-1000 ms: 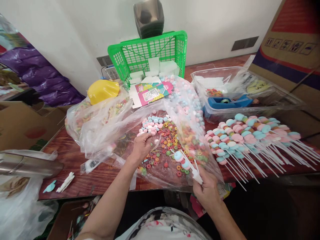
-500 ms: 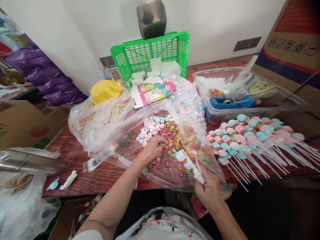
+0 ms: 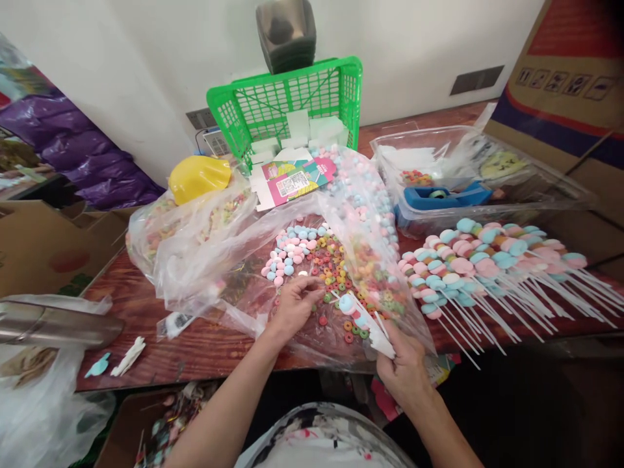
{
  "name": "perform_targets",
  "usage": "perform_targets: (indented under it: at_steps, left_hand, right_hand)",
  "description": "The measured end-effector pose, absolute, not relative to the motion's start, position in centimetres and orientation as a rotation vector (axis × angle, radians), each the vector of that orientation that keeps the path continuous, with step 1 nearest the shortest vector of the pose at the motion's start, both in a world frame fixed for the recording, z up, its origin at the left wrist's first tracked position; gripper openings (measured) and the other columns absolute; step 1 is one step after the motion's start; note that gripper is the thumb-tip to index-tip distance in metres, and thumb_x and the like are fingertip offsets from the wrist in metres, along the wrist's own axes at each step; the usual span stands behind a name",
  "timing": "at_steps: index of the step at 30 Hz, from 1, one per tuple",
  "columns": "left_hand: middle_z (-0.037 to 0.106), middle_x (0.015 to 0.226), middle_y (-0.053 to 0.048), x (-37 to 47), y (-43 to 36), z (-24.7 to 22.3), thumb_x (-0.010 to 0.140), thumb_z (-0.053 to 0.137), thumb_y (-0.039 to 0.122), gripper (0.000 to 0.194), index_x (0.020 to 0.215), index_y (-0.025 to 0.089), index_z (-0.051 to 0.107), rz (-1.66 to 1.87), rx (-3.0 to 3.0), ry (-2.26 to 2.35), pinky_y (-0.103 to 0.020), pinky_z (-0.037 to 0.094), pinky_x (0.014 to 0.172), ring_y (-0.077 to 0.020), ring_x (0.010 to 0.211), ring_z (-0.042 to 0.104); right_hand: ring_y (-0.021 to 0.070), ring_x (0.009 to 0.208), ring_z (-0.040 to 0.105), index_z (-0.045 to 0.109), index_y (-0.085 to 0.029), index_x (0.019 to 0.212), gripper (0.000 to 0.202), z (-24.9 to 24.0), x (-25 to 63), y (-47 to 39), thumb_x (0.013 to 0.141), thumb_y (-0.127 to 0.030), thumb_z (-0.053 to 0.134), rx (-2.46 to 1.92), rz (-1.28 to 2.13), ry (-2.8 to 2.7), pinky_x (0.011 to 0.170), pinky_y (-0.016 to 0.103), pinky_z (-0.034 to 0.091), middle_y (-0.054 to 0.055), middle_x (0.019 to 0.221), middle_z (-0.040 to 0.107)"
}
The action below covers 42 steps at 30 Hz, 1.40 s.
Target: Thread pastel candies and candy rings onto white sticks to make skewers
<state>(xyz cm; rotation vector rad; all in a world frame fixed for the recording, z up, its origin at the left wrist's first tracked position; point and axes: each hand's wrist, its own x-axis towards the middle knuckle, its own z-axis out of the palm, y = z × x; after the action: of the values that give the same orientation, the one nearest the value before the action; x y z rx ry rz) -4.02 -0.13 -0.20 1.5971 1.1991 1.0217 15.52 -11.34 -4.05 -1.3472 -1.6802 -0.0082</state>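
Observation:
My right hand (image 3: 404, 367) is closed around several white sticks (image 3: 379, 335). One of them carries a short row of blue, white and pink candies (image 3: 353, 311), its bare tip pointing left. My left hand (image 3: 297, 302) is just left of that tip, thumb and fingers drawn together; whatever is between them is too small to make out. Under and beyond the hands, colourful ring candies (image 3: 332, 263) lie scattered on a clear plastic sheet (image 3: 292, 338). Pink, blue and white round candies (image 3: 291, 250) are heaped behind my left hand.
Finished candy skewers (image 3: 482, 260) lie stacked at the right. Behind them stands a clear plastic bin (image 3: 429, 221) with a blue tape dispenser (image 3: 446, 197). A green crate (image 3: 287, 84) is at the back. Bagged candy (image 3: 166, 234) and a steel flask (image 3: 58, 323) are on the left.
My left hand has drawn back slightly from the candy pile, its fingers now closer together near the stick tip. My right hand keeps its hold on the sticks. The view has shifted slightly.

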Motion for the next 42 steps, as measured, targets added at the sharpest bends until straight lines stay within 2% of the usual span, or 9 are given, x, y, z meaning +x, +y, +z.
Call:
perform_targets:
  at_steps: [4,9,12,16,21,25,31,37,42]
  left_hand:
    - [0.068,0.076,-0.002,-3.4,-1.1,1.1,0.06,0.081,0.024,0.024,0.08,0.015,0.073,1.117,1.019,1.061,-0.027,0.053,0.064,-0.0133,0.064,0.062]
    - [0.064,0.075,-0.001,-3.2,-1.5,2.2,0.054,0.085,0.02,0.019,0.069,0.015,0.074,1.176,0.881,0.938,-0.023,0.052,0.06,-0.012,0.066,0.062]
    - [0.062,0.079,-0.001,-3.2,-1.7,2.1,0.057,0.084,0.017,0.015,0.069,0.018,0.075,1.291,1.034,0.903,-0.02,0.051,0.061,-0.0108,0.072,0.061]
    - [0.066,0.085,-0.003,-3.2,-2.2,1.9,0.068,0.078,0.013,0.012,0.077,0.021,0.077,1.395,1.461,0.95,-0.024,0.052,0.073,-0.013,0.082,0.062]
    - [0.071,0.087,-0.005,-3.1,-2.8,1.9,0.076,0.069,0.006,0.021,0.087,0.022,0.076,1.509,1.868,0.905,-0.028,0.054,0.076,-0.0147,0.082,0.066]
    - [0.074,0.088,-0.005,-3.0,-3.0,2.0,0.076,0.067,0.003,0.028,0.094,0.022,0.075,1.444,2.06,0.84,-0.029,0.054,0.08,-0.0161,0.085,0.068]
    - [0.075,0.086,-0.002,-3.2,-3.0,1.8,0.074,0.073,0.012,0.017,0.087,0.023,0.076,1.354,1.45,0.977,-0.027,0.054,0.079,-0.0148,0.083,0.067]
    - [0.075,0.085,-0.002,-3.0,-3.0,1.8,0.063,0.081,0.016,0.033,0.095,0.021,0.074,1.259,0.979,0.9,-0.025,0.053,0.078,-0.0141,0.082,0.068]
    - [0.074,0.077,-0.002,-2.4,-3.4,1.8,0.057,0.084,0.016,0.042,0.098,0.018,0.072,1.088,0.841,0.846,-0.02,0.048,0.056,-0.0108,0.062,0.064]
  right_hand:
    - [0.0173,0.054,0.066,0.057,-0.016,0.106,0.038,-4.0,15.4,-11.3,0.073,-0.006,0.041,-1.347,-0.057,-1.7,0.051,0.026,0.052,0.004,0.072,0.07]
    - [0.0167,0.052,0.065,0.056,-0.016,0.107,0.041,-4.1,15.1,-11.4,0.071,-0.005,0.039,-1.352,-0.067,-1.741,0.05,0.026,0.053,0.005,0.075,0.071]
    - [0.0176,0.054,0.066,0.057,-0.014,0.106,0.041,-4.1,15.1,-11.4,0.07,-0.005,0.039,-1.356,-0.084,-1.745,0.052,0.027,0.055,0.006,0.077,0.071]
    - [0.018,0.055,0.067,0.058,-0.013,0.104,0.039,-4.1,15.2,-11.4,0.071,-0.005,0.039,-1.372,-0.087,-1.749,0.051,0.027,0.055,0.007,0.076,0.072]
    - [0.02,0.055,0.068,0.059,-0.012,0.1,0.035,-3.9,15.2,-11.4,0.072,-0.006,0.04,-1.413,-0.078,-1.751,0.05,0.029,0.054,0.008,0.073,0.071]
    - [0.0199,0.057,0.069,0.059,-0.014,0.099,0.037,-3.7,15.3,-11.5,0.069,-0.005,0.039,-1.419,-0.039,-1.769,0.05,0.028,0.054,0.007,0.074,0.071]
    - [0.0188,0.059,0.069,0.057,-0.015,0.104,0.043,-3.7,15.3,-11.5,0.067,-0.004,0.039,-1.37,-0.029,-1.777,0.054,0.028,0.055,0.005,0.076,0.071]
    - [0.0193,0.06,0.069,0.056,-0.014,0.105,0.046,-3.8,15.3,-11.5,0.064,-0.004,0.038,-1.337,-0.043,-1.785,0.054,0.029,0.055,0.006,0.078,0.071]
    - [0.0205,0.065,0.07,0.056,-0.015,0.107,0.049,-4.3,15.4,-11.8,0.063,-0.004,0.038,-1.323,0.004,-1.807,0.056,0.03,0.056,0.007,0.083,0.072]
